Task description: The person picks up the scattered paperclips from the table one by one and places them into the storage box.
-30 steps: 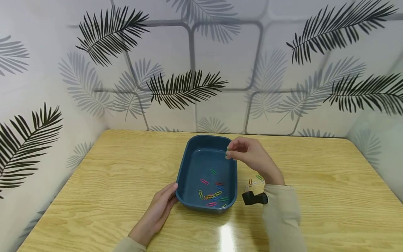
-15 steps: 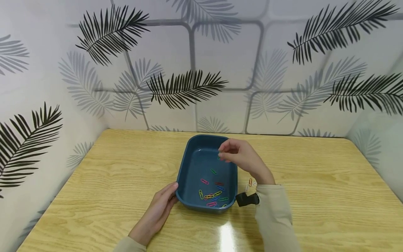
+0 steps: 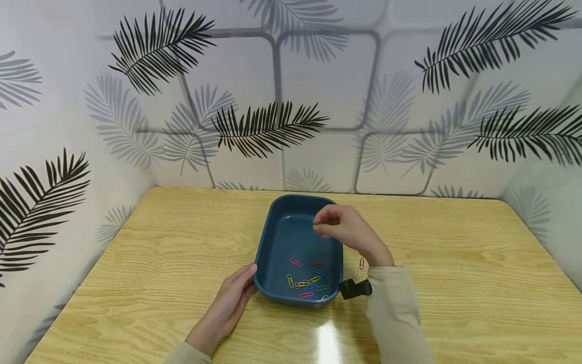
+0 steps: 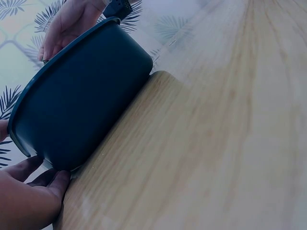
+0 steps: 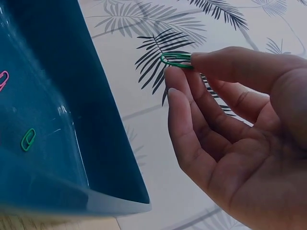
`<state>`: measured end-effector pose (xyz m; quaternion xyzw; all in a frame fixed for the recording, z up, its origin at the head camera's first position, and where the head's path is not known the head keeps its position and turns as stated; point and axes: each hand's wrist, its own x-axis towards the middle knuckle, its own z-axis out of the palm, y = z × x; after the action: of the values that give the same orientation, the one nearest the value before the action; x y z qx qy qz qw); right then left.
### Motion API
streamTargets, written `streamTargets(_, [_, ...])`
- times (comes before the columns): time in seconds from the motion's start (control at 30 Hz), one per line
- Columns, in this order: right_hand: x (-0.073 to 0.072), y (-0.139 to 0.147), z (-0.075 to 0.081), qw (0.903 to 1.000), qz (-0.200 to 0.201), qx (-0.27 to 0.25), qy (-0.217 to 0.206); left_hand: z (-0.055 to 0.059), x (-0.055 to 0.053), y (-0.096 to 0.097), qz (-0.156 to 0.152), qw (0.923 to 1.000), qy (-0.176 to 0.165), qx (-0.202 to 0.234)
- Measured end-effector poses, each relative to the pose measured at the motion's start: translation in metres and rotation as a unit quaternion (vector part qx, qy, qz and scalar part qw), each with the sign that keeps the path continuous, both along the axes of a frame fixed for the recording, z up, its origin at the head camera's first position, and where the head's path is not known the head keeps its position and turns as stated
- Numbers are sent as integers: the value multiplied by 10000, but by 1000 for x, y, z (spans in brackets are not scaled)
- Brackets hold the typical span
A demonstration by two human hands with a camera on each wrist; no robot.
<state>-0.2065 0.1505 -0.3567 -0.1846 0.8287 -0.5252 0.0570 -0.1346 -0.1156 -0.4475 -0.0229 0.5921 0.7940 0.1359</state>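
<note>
A deep blue plastic tray [image 3: 284, 237] stands on the wooden table in the head view. Several coloured paper clips lie on its floor, mostly at the near end, among them a green one [image 3: 309, 248] and a pink one [image 3: 295, 262]. My right hand [image 3: 347, 233] is over the tray's far right part. Between its thumb and fingertips it pinches a green paper clip [image 5: 177, 60], plain in the right wrist view. My left hand [image 3: 233, 301] holds the tray's near left corner; the left wrist view has its fingers [image 4: 53, 184] against the outer wall, low down.
Right of the tray, an orange paper clip [image 3: 361, 263] and pale clips [image 3: 356, 272] lie on the table [image 3: 468, 263], partly behind the right sleeve. A black wrist camera [image 3: 354, 288] sits by the tray's right wall. Leaf-patterned panels [image 3: 318, 151] enclose the back and sides.
My right hand has moved left from the tray's right rim to over its inside, carrying the green paper clip, and has sunk slightly. Left hand and tray have stayed in place.
</note>
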Motion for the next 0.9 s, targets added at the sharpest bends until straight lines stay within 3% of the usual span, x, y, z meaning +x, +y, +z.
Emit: streamTargets(0.9, [2,-2,2,9993,283,232,-38,-1,0,0,-16,10000,9,48])
